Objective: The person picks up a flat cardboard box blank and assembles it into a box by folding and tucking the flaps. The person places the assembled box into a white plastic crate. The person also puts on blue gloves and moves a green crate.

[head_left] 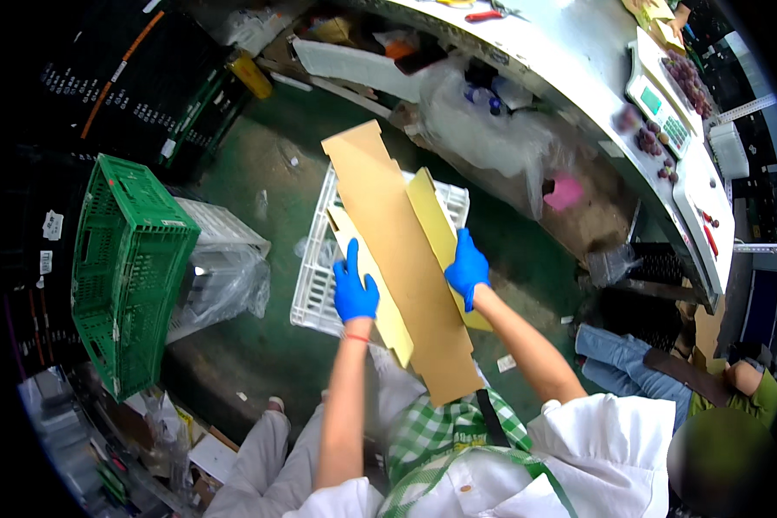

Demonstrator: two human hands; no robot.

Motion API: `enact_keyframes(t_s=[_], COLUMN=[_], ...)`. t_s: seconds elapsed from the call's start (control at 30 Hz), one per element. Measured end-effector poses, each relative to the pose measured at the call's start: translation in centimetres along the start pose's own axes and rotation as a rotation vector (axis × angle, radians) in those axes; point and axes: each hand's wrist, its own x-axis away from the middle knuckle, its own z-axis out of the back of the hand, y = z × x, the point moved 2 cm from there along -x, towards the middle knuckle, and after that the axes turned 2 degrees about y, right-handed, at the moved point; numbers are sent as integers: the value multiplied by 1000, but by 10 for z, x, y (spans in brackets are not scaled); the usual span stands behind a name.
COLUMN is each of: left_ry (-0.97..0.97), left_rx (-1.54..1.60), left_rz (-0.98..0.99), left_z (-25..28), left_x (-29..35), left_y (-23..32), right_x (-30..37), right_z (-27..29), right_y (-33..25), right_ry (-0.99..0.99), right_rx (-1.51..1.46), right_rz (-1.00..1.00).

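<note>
Cardboard blank [410,268] held above white crate [307,276]. I see left hand [354,289] spread against left flap [392,335], can't tell if pinching; right hand [468,269] gripping right flap [426,204]. Judgement: early folding; side flaps angled, ends flat, box unformed.

one left grip [355,289] and one right grip [468,268] make two, along with one cardboard piece [406,259], its two yellow side panels [435,217] and one checked apron [419,436]. there are one green crate [138,194] and two white crates [321,318], three in all, while one bench [570,45] bears one scale [662,112], two red-handled tools [483,15] and one large bunch of grapes [686,82], the smaller grapes [648,141] about it too blurred to count. beyond these come one yellow cylinder [250,75], one pink scrap [564,192] and at least one co-worker [634,364] in jeans, with the clear plastic bags [483,125] too tangled to number.
</note>
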Motion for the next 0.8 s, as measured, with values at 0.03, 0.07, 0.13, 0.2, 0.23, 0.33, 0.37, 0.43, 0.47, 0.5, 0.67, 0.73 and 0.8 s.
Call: enact_keyframes(t_s=[0.03, 0.07, 0.13, 0.2, 0.23, 0.33, 0.37, 0.43, 0.47, 0.5, 0.67, 0.73, 0.8], left_ry=[-105, -121, -117, -49, -35, 55, 72, -63, -130, -190, -628, -732, -618], left_rx=[-101, -141, -168, -97, -65, -47, -79, -79, -74, -61, -49, -138, -408], left_rz=[37, -29, -79, -124, -139, -355, -435, -398, -389, -359, -506, -573, -633], left_z=[4, 1, -1, -2, -2, 14, 14, 8, 10, 12, 30, 32, 27], left_x=[-4, -7, -2, 1, 4, 17, 18, 25, 24, 26, 37, 47, 61], left_y=[-5, -10, -21, -22, -21, -13, -18, -44, -40, -36, -13, -19, -19], right_x=[-1, -1, 8, 10, 8, -2, -2, 3, 2, 0, -11, -13, 0], right_z=[1, 1, 0, 3, 5, 5, 5, 10, 12, 10, 9, -2, -7], right_y=[1, 1, -1, 1, 8, 31, 30, 7, 2, 5, 8, 10, -2], right_ry=[-66, -93, -129, -130, -137, -113, -133, -180, -208, -186, -222, -130, -112], right_rx=[14, -6, -42, -70, -54, -92, -120, -182, -147, -120, 127, 150, 253], right_rz=[-24, -41, 26, 203, 214, 285, 234, 150, 76, 105, 177, 323, 403])
